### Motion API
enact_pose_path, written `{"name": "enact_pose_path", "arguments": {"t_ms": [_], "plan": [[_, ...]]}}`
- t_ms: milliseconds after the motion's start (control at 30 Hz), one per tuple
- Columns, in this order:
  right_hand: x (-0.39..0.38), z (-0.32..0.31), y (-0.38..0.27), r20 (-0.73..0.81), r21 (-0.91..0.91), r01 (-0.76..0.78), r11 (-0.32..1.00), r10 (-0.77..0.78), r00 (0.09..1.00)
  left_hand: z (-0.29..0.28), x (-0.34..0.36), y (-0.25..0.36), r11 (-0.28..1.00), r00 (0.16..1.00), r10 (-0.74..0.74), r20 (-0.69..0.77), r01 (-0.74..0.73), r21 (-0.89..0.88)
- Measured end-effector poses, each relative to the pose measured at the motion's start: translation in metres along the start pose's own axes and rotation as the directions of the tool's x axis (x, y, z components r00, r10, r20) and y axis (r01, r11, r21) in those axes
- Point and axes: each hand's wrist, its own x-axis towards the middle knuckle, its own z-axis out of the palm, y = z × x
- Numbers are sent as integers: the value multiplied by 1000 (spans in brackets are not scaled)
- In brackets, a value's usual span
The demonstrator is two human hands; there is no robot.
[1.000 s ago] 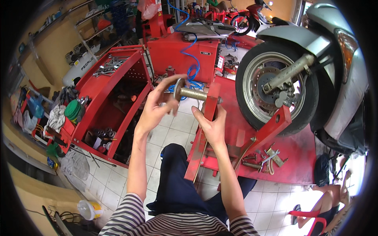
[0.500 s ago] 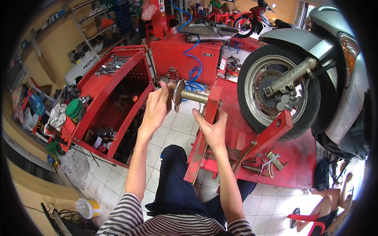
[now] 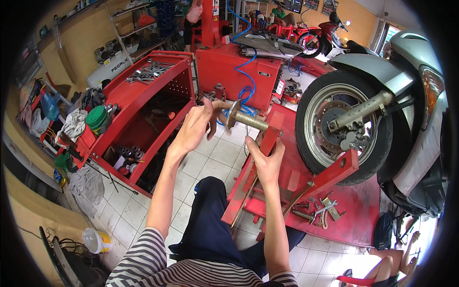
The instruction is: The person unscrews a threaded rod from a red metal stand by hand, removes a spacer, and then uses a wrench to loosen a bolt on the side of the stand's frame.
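Observation:
A threaded metal screw [image 3: 252, 121] with a round metal disc [image 3: 233, 115] runs through a red clamp plate [image 3: 271, 136] on the motorbike lift. My left hand [image 3: 193, 125] is beside the disc, its fingers bent and apart; a blurred brownish shape between them and the disc is hard to make out. Gripping the red clamp plate from below is my right hand [image 3: 267, 162], thumb on the left side and fingers on the right. Opposite stands the other red clamp arm [image 3: 330, 174], close to the scooter's front wheel [image 3: 306, 129].
Wrenches and loose metal parts [image 3: 325, 210] lie on the red lift platform [image 3: 356, 205]. To the left stands a red tool cart [image 3: 119, 95] with wrenches on top. A blue air hose [image 3: 246, 91] hangs behind. Another person's legs [image 3: 382, 270] show at lower right.
The view has shifted, moving the scene slightly. My left hand's fingers have spread and turned downward beside the disc. My right hand keeps its hold on the clamp plate.

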Motion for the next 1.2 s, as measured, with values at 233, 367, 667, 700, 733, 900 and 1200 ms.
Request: {"name": "enact_pose_path", "arguments": {"t_ms": [233, 367, 667, 700, 733, 900, 1200], "plan": [[0, 0, 3, -10, -32, -18, 999, 18, 1000, 21, -4, 2, 956, 953, 294, -75, -294, 16], [0, -3, 6, -1, -49, -36, 998, 36, 999, 8, 3, -20, 999, 997, -6, -81, 10, 46], [0, -1, 3, -6, -45, -43, 998, 43, 999, 15, 1, -5, 955, 959, 282, 29, -277, -109], [-1, -2, 2, -4, -43, -42, 998, 42, 999, 10, 0, 1, 984, 978, 173, 115, -167, -61], [-1, -3, 2, -2, -41, -41, 998, 41, 999, 8, 3, -4, 993, 990, 98, 100, -91, -72], [0, 5, 1, -26, -15, -8, 1000, 8, 1000, 27, 1, -11, 939, 967, 248, -62, -255, -232], [-1, -2, 2, -8, -60, -40, 997, 40, 999, 24, 0, 13, 991, 992, 28, -119, -43, -123]]}}
